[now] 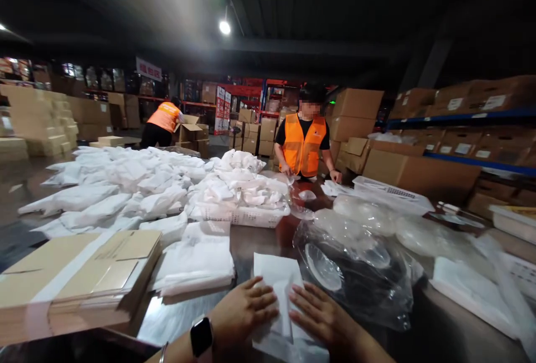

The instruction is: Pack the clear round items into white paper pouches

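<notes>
A white bag (280, 271) lies on the dark table directly in front of me. My left hand (251, 308) rests flat on its left side, fingers stretched out, with a watch on the wrist. On the bag's right side my right hand (320, 311) lies flat too, fingers extended. Left of my hands is a stack of flat white bags (195, 257). To the right, a clear plastic bag (368, 279) holds clear bowl-shaped pieces (322, 267).
A bundle of flattened cartons (79, 273) sits at left. Behind are a heap of filled white bags (125, 178) and a white basket (251, 215) piled with packets. A co-worker in an orange vest (307, 145) stands across the table, near a white crate (393, 195).
</notes>
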Demonstrator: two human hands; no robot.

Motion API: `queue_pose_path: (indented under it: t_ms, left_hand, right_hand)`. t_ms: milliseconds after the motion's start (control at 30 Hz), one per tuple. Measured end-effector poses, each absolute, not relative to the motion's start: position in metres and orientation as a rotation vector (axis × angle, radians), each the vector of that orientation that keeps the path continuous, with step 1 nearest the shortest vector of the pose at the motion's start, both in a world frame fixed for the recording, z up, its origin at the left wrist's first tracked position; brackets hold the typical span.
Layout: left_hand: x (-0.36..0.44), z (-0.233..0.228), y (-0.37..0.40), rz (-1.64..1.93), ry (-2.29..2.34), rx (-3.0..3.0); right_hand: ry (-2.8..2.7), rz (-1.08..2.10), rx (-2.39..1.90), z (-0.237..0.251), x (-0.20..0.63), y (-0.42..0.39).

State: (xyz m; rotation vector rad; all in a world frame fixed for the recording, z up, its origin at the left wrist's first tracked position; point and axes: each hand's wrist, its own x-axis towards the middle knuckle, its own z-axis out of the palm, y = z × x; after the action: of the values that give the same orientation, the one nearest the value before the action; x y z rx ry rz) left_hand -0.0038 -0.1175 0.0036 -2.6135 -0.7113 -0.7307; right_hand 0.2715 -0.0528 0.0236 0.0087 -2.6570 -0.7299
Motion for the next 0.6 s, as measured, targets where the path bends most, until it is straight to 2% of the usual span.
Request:
queue_pose_path:
  t_ms: [100,167,300,433,533,600]
  left_hand:
    - [-0.006,0.002,-0.125,-1.098,-0.649,-2.574]
    - [-0.006,0.008,-0.133,-1.338,-0.71,-2.527]
    - [-0.006,0.039,-0.136,-1.683,-1.329,-2.275]
    - [-0.007,0.072,-0.114,-2.012,-1.754,-2.234]
    - [-0.009,0.088,-0.098,-2.216,-1.714,-2.457]
    - [-0.011,0.091,-0.093,-2.098,-1.609,-2.682]
  right_hand:
    - [-2.601,-0.45,0.057,0.016,0.263,-0.059]
    - [-2.462,-0.117,-0.082,0.011,0.267,-0.071]
    - [-1.996,0.487,-0.775,0.028,0.263,-0.08]
    - [-1.874,0.928,-1.005,0.07,0.243,-0.06]
    - [-1.795,1.111,-0.991,0.088,0.238,-0.04]
    - [-1.804,1.126,-0.935,0.088,0.242,-0.032]
